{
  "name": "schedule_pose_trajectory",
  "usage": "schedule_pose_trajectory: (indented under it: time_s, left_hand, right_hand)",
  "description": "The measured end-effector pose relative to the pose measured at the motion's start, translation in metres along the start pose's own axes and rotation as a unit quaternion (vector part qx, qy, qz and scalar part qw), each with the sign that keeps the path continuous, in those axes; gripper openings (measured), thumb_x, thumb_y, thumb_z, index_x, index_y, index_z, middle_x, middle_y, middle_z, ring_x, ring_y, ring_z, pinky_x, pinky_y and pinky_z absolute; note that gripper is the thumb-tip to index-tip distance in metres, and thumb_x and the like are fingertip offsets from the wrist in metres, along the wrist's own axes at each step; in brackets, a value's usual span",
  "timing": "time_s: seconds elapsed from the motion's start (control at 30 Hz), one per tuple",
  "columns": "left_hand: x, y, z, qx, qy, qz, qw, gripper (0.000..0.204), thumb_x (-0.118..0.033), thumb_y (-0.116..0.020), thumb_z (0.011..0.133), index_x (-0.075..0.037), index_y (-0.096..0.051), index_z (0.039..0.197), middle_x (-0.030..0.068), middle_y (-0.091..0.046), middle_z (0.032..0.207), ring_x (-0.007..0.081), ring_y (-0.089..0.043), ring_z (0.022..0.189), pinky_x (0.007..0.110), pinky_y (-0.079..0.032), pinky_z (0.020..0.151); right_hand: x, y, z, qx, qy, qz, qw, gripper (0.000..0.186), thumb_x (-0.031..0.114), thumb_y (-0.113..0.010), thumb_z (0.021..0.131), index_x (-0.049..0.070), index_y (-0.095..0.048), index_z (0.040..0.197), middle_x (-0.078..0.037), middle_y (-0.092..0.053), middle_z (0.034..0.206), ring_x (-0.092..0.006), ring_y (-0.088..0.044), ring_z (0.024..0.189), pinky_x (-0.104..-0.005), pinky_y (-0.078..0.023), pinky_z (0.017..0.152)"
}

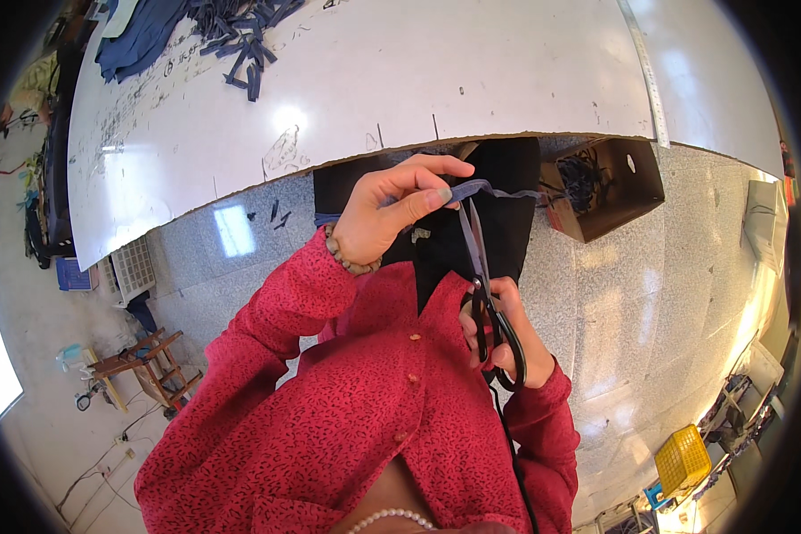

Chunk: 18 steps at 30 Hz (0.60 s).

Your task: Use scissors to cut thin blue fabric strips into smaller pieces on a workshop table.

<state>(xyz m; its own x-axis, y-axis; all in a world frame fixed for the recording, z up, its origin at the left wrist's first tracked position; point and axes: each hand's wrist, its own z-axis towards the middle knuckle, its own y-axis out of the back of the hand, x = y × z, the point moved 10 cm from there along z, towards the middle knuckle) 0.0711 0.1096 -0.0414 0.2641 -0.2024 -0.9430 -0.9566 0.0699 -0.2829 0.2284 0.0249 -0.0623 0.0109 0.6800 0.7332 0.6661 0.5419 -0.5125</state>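
Note:
My left hand (384,212) is closed, pinching a narrow dark blue fabric strip (500,190) between thumb and fingers. The loose length of the strip trails off to the right, toward a cardboard box. My right hand (523,331) grips a pair of black-handled scissors (479,285), its fingers in the handle loops. The scissor blades point up and away from me, slightly parted. Their tips reach the strip just right of my left fingertips; whether the cloth lies between them I cannot tell. Both hands are over my black-clad lap, in front of the table's near edge.
A white table (356,76) with pen marks spans the far side. On its far left lie a heap of dark cut strips (247,55) and folded blue cloth (142,40). An open cardboard box (634,198) with dark strips (580,178) stands right. A yellow basket (683,458) is lower right.

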Motion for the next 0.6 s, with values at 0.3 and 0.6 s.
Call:
schedule_pose_trajectory:
  time_s: [0.3, 0.6]
  left_hand:
    - [0.005, -0.011, -0.003, 0.025, -0.012, 0.007, 1.0, 0.011, -0.009, -0.059, 0.087, -0.001, -0.064, 0.083, 0.0152, -0.058, 0.123, 0.0074, -0.053, 0.079, 0.022, -0.043, 0.072]
    - [-0.003, -0.022, 0.004, 0.094, -0.042, 0.02, 0.994, 0.009, -0.003, -0.064, 0.084, -0.001, -0.063, 0.075, 0.0117, -0.059, 0.124, 0.0076, -0.052, 0.08, 0.023, -0.043, 0.071]
  right_hand:
    - [0.012, 0.005, 0.003, -0.059, 0.036, -0.001, 0.998, 0.092, 0.072, -0.066, 0.068, 0.001, -0.034, 0.119, -0.004, -0.046, 0.08, -0.007, -0.044, 0.055, -0.0194, -0.038, 0.047]
    - [0.016, 0.004, 0.0, -0.051, 0.031, 0.019, 0.998, 0.087, 0.071, -0.065, 0.071, 0.003, -0.036, 0.116, -0.003, -0.048, 0.077, -0.0065, -0.044, 0.051, -0.0188, -0.037, 0.045]
